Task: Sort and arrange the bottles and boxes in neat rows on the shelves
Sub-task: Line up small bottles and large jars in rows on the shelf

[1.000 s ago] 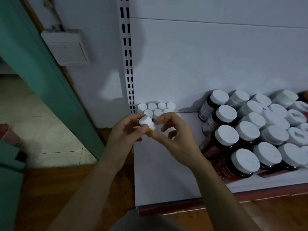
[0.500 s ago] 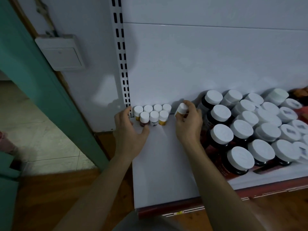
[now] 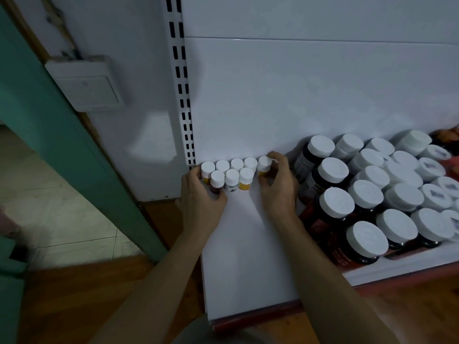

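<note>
A broad bare strip of the shelf (image 3: 248,244) is kept open between the two forearms, from the front edge up to the small bottles (image 3: 232,176), which are packed in two rows against the back panel (image 3: 298,95) in the left corner. That corner is closed on the left by the slotted upright (image 3: 180,95) and the cupped left hand (image 3: 201,197), and on the right by the right hand (image 3: 278,187), by whose fingers the end bottle (image 3: 263,165) of the back row is gripped. Further right the shelf is blocked by crowded large jars (image 3: 360,202), set just beside that hand.
</note>
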